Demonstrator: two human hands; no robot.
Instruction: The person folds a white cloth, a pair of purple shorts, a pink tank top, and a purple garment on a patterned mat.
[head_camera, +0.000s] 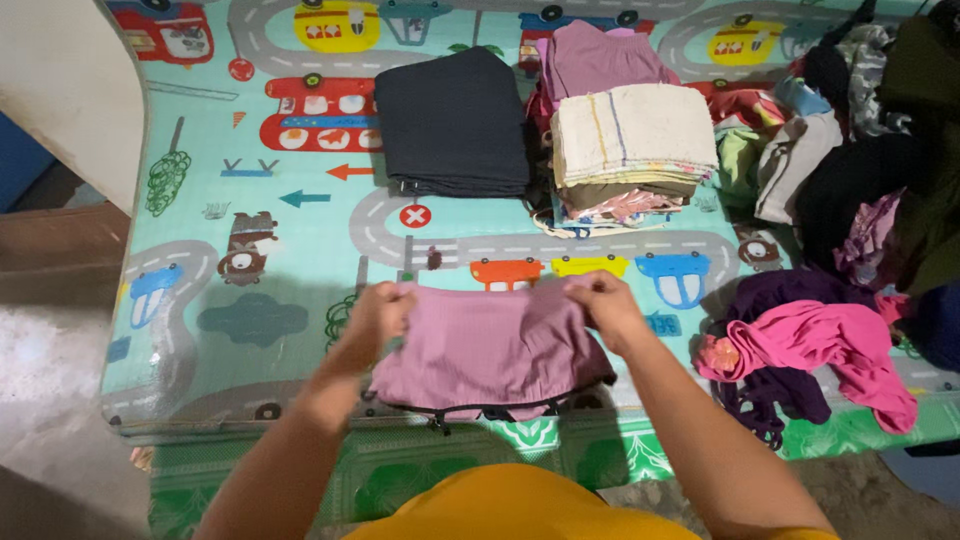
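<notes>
A mauve-pink garment lies partly folded at the near edge of a play mat printed with roads and cars. My left hand pinches its top left corner. Its top right corner is gripped by my right hand. A dark strap or trim shows under the garment's lower edge. Both forearms reach in from the bottom of the view.
A folded dark garment and a stack of folded cloths sit farther back on the mat. A loose heap of unfolded clothes fills the right side, with a bright pink garment near my right arm. A pale wall stands at left.
</notes>
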